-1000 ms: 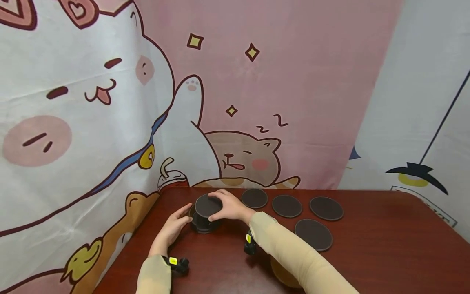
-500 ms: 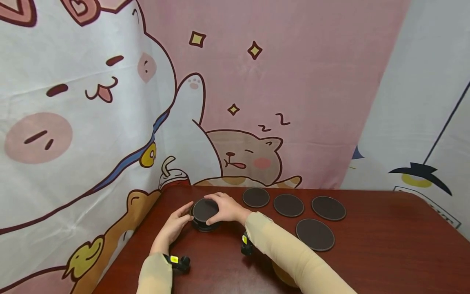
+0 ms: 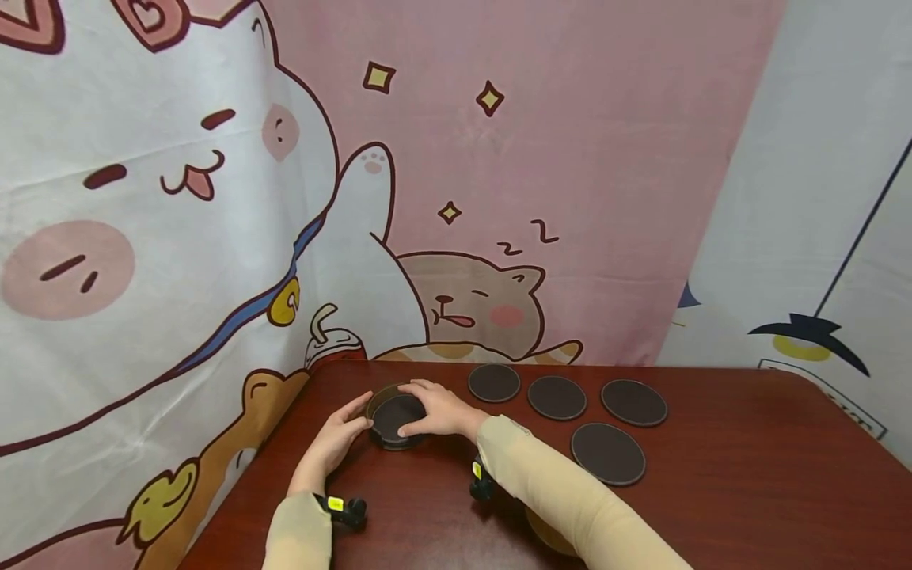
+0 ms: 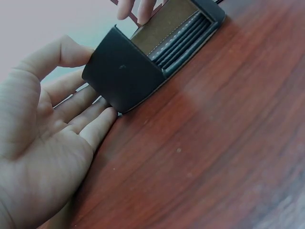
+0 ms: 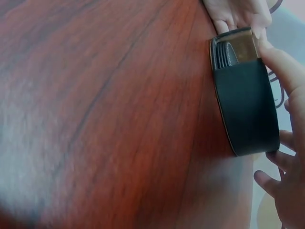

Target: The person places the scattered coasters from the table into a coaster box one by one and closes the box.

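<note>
A round black coaster holder [image 3: 388, 438] with a brown inner wall stands at the table's back left. Several dark coasters [image 4: 183, 45] lie stacked low inside it, seen through its side opening in the left wrist view. My left hand [image 3: 335, 443] holds the holder's left side, thumb at the upper edge and fingers against the lower wall. From the right, my right hand [image 3: 440, 410] reaches over the holder with spread fingers around its rim. Its thumb [image 5: 274, 57] is right at the rim by the opening; no coaster shows raised in its fingers.
Right of the holder, loose round dark coasters lie flat: a back-left one [image 3: 494, 383], a middle one [image 3: 557, 397], a far-right one [image 3: 634, 402] and a nearer one [image 3: 608, 454]. A brown disc [image 3: 547, 534] is partly hidden under my right sleeve. A cartoon curtain [image 3: 606, 198] hangs behind the table.
The coaster that my right hand held over the holder has gone down into it and now lies inside. My right hand has lowered slightly; the left stays at the holder's side.
</note>
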Demonstrator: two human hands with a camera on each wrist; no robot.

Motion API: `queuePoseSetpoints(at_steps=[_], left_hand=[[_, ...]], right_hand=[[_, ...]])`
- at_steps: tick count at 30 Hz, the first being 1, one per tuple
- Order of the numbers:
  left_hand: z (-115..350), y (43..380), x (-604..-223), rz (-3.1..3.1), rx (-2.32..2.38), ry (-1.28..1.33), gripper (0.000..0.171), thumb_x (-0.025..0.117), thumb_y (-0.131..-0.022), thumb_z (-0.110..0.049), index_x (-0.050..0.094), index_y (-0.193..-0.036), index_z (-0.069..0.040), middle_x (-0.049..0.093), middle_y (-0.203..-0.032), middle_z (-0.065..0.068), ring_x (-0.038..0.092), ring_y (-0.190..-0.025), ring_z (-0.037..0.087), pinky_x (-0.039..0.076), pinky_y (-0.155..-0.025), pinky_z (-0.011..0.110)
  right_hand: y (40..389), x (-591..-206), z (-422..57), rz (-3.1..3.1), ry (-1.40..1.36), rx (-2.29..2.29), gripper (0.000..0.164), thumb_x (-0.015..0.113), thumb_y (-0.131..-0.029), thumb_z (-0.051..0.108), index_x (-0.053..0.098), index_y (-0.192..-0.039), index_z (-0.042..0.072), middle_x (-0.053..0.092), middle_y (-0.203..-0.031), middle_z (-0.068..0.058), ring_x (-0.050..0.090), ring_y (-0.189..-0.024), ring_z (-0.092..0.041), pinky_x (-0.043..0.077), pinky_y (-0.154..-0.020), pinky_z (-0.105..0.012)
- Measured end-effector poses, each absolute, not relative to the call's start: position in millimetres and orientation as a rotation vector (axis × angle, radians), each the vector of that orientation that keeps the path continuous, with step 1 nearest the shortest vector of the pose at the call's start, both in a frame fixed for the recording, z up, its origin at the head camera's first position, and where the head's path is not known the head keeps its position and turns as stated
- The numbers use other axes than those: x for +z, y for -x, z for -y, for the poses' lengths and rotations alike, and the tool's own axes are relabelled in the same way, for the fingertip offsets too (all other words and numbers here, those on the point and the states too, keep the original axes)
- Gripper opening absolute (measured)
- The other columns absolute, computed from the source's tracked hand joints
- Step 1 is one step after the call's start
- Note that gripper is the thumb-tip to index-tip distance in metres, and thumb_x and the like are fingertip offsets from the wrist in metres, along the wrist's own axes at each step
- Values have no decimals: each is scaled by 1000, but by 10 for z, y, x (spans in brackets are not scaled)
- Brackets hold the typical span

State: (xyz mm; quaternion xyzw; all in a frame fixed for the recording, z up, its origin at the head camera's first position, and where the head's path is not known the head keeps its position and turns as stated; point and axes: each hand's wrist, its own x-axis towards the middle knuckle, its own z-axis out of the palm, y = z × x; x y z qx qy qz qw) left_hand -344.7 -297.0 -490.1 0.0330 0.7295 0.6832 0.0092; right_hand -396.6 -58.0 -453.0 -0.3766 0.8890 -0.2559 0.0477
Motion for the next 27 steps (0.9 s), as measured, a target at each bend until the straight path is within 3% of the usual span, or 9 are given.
queuePoseSetpoints(at_steps=[4, 18, 27], left_hand=[[2949, 3446, -4889, -2275, 2129, -105, 64, 54, -88, 4, 36, -149, -3, 35, -150, 21, 36, -134, 30, 32, -105, 35], [2999, 3392, -4912, -2311, 2087, -121, 66, 54, -87, 3, 35, -149, -3, 32, -152, 19, 31, -137, 28, 34, -102, 28], [2964, 3399, -4900, -2311, 2095, -121, 65, 54, -87, 4, 36, -149, -2, 32, -152, 21, 31, -136, 28, 33, -103, 29]], right_hand=[[3991, -4502, 437, -2715, 1147, -838, 84, 70, -81, 55, 37, -150, 20, 34, -152, -9, 33, -138, -26, 32, -106, -48], [4317, -4517, -432, -2907, 814, -974, 78, 78, -78, 41, 48, -143, 10, 40, -146, -18, 38, -133, -35, 36, -103, -52], [4466, -4658, -732, -2953, 612, -1022, 93, 83, -71, 45, 44, -144, 3, 41, -145, -22, 37, -133, -38, 34, -104, -51]])
